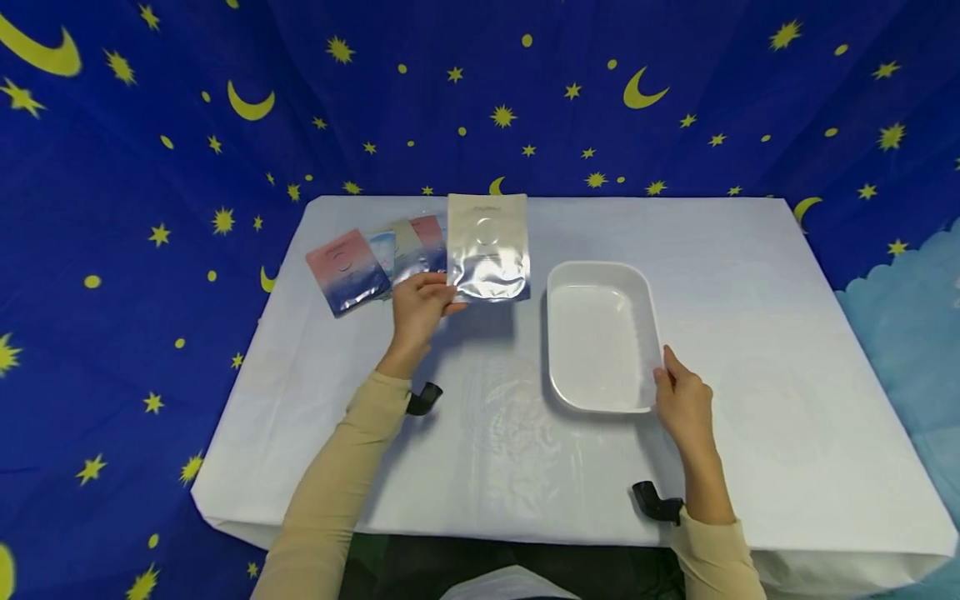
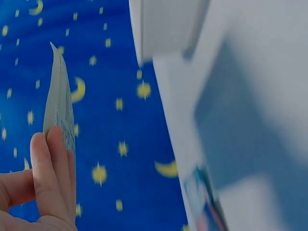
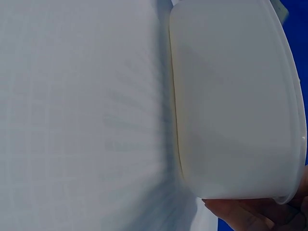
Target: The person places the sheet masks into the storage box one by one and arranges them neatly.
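My left hand [image 1: 420,312] pinches a cream and silver foil sachet [image 1: 487,248] by its lower left corner. The sachet stands nearly upright above the table, its shadow falling below it. From the left wrist it appears edge-on, with fingers [image 2: 57,144] against one side of it. A deep white rectangular plastic tub [image 1: 600,350] sits to the right, with nothing in it. Its near right corner is in the grip of my right hand [image 1: 684,404], thumb at the rim. The right wrist view shows the tub's outer wall [image 3: 236,101] close up.
Several more sachets lie overlapping at the back left, the leftmost a pink and blue sachet [image 1: 348,271]. A white cloth [image 1: 787,375] covers the table. Behind hangs a blue curtain [image 1: 420,92] with yellow moons and stars. Black wrist mounts [image 1: 656,502] stick out by both sleeves.
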Available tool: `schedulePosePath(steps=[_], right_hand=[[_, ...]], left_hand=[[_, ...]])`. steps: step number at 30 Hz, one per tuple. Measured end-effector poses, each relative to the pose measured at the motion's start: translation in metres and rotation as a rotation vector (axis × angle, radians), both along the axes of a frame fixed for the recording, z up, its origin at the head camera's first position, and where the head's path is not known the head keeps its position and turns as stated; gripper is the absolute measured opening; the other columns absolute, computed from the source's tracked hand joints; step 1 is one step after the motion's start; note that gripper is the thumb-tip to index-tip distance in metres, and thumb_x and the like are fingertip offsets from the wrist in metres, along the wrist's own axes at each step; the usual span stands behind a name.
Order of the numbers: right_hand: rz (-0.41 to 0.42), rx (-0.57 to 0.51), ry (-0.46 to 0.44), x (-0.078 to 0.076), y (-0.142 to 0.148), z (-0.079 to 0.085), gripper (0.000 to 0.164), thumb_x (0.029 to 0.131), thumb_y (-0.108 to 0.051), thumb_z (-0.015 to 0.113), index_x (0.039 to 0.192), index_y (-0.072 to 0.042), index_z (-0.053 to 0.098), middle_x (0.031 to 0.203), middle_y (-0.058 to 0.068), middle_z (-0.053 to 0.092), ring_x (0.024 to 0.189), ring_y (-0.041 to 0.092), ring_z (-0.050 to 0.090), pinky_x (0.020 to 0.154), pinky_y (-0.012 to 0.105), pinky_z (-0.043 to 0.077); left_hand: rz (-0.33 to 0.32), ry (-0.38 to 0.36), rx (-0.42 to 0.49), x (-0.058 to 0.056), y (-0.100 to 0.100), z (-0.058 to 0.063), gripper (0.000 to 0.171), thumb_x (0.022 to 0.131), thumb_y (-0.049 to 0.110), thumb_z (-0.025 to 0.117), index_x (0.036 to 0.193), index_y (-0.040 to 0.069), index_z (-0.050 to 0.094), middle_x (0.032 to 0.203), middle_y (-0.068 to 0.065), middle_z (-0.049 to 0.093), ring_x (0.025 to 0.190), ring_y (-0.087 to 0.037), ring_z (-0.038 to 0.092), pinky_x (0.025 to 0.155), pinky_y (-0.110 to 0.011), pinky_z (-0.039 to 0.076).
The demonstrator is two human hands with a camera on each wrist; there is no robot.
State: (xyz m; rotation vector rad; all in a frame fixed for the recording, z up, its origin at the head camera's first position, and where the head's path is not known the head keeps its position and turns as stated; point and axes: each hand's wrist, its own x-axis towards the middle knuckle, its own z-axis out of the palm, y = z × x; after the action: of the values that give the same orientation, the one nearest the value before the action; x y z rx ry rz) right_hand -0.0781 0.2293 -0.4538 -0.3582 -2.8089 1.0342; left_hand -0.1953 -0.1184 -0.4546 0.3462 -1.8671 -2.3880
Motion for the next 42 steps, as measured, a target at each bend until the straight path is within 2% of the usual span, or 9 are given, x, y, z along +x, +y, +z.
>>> schedulePosePath(steps=[4,7,19,26,34,36,38,41,42], right_hand=[[-0.004,-0.001,-0.014,0.000,-0.001,-0.001,0.040,0.092,-0.014,0.044,0.131,-0.004,0.042,0.121,0.024,0.049,0.111,0.043,0.046,0.084,0.055,0.044],[-0.007,0.001,-0.017,0.000,-0.002,0.001,0.040,0.092,-0.014,0.044,0.131,-0.004,0.042,0.120,0.024,0.050,0.110,0.043,0.047,0.084,0.055,0.044],[-0.010,0.028,0.030,-0.002,-0.002,-0.003,0.039,0.091,-0.013,0.045,0.129,-0.004,0.044,0.114,0.027,0.054,0.100,0.044,0.054,0.073,0.055,0.046],[-0.022,0.025,0.010,-0.002,-0.002,-0.002,0.039,0.091,-0.013,0.045,0.130,-0.005,0.043,0.118,0.025,0.051,0.109,0.043,0.048,0.082,0.056,0.043],[-0.018,0.029,0.033,-0.002,-0.003,-0.003,0.039,0.091,-0.012,0.045,0.129,-0.004,0.044,0.115,0.027,0.053,0.103,0.044,0.052,0.076,0.055,0.045],[-0.015,0.027,0.035,-0.002,-0.003,-0.003,0.039,0.091,-0.011,0.045,0.129,-0.003,0.044,0.115,0.027,0.052,0.103,0.044,0.052,0.076,0.055,0.045],[-0.014,0.029,0.037,-0.002,-0.003,-0.003,0.039,0.091,-0.012,0.045,0.129,-0.003,0.044,0.116,0.027,0.052,0.104,0.043,0.051,0.077,0.055,0.045],[-0.015,0.029,0.034,-0.002,-0.003,-0.003,0.039,0.091,-0.012,0.045,0.129,-0.003,0.044,0.117,0.026,0.051,0.105,0.043,0.051,0.079,0.055,0.044],[-0.016,0.029,0.033,-0.002,-0.002,-0.004,0.039,0.091,-0.013,0.045,0.129,-0.003,0.044,0.117,0.025,0.051,0.105,0.043,0.051,0.079,0.055,0.045]], left_hand=[[-0.073,0.025,-0.083,0.021,0.041,0.019,0.016,0.074,-0.009,0.062,0.089,-0.007,0.059,0.077,-0.019,0.064,0.059,-0.024,0.064,0.058,-0.032,0.057],[-0.117,-0.024,-0.176,0.040,0.067,0.045,0.015,0.076,-0.012,0.057,0.091,-0.012,0.057,0.082,-0.028,0.062,0.064,-0.031,0.065,0.060,-0.034,0.057],[-0.249,-0.019,-0.373,0.062,0.128,0.035,0.015,0.079,-0.005,0.059,0.094,-0.006,0.058,0.081,-0.019,0.064,0.060,-0.019,0.065,0.055,-0.028,0.056],[-0.292,-0.026,-0.458,0.068,0.151,0.032,0.017,0.080,0.000,0.060,0.096,-0.007,0.056,0.083,-0.017,0.064,0.057,-0.016,0.065,0.049,-0.017,0.053],[-0.364,0.045,-0.568,0.073,0.159,0.025,0.021,0.080,0.005,0.062,0.099,-0.005,0.060,0.077,-0.011,0.068,0.052,-0.005,0.061,0.048,-0.010,0.049],[-0.385,0.084,-0.640,0.074,0.159,0.026,0.013,0.081,0.009,0.061,0.085,-0.003,0.063,0.064,-0.005,0.064,0.047,0.001,0.053,0.044,-0.007,0.041],[-0.387,0.128,-0.713,0.074,0.158,0.027,0.016,0.081,0.011,0.061,0.072,-0.003,0.060,0.055,-0.003,0.059,0.044,0.001,0.046,0.042,-0.007,0.033],[-0.364,0.186,-0.759,0.075,0.155,0.030,0.017,0.081,0.012,0.060,0.072,-0.002,0.064,0.062,-0.005,0.064,0.053,-0.001,0.056,0.047,-0.005,0.036],[-0.356,0.199,-0.753,0.076,0.154,0.031,0.015,0.081,0.012,0.060,0.080,-0.002,0.067,0.070,-0.006,0.067,0.060,-0.003,0.061,0.052,-0.003,0.041]])
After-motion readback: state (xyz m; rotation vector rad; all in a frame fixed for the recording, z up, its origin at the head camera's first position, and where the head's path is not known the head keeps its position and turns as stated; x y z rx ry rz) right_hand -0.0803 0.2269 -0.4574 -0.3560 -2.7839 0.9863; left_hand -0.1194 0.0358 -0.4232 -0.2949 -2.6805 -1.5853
